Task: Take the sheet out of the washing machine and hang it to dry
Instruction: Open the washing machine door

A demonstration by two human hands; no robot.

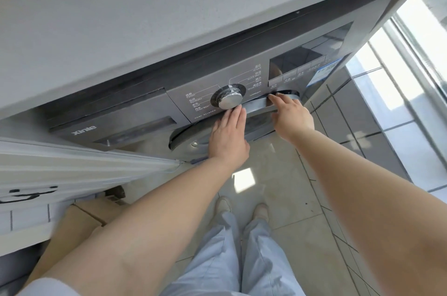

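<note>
A dark grey front-loading washing machine [135, 111] stands under a counter, seen from above. Its chrome program knob [227, 99] sits mid-panel, and the round door's rim [257, 105] curves just below it. My left hand [228, 136] lies flat on the door with straight fingers, its fingertips just under the knob. My right hand [291, 114] holds the upper right part of the door rim, fingers over the top edge and thumb beneath. The sheet is not visible; the inside of the drum is hidden.
A pale grey countertop [121, 17] overhangs the machine. A white panel with black marks [60, 174] juts in from the left, above a cardboard box [92, 213]. Glossy floor tiles [278, 174] lie around my feet. Bright windows [411, 41] run along the right.
</note>
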